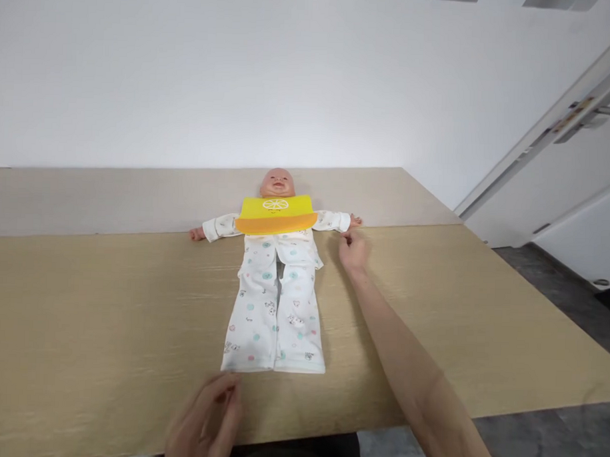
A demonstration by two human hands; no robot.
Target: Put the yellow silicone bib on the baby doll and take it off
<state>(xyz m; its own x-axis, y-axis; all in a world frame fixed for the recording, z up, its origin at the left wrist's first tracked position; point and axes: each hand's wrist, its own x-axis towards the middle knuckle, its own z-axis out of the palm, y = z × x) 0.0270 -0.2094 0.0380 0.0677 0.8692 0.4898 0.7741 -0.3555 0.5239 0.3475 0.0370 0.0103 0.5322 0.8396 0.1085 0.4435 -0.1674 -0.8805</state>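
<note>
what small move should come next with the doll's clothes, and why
Probably use the right hand to smooth the white top: its lower corner on that side flares out past the trousers, while the yellow bib lies spread over it and that hand is close by.

bright, even light; wall (319, 116) palest just above doll (260, 280); soft shadows on tabletop (107, 301); door (571, 178) stretched at right edge.

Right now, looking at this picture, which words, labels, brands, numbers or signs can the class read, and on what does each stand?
There is no readable text.
Yellow bib: only a citrus-slice drawing and a simple face; no letters can be made out.
White patterned trousers: small prints; any lettering among them is too small to read.
</note>
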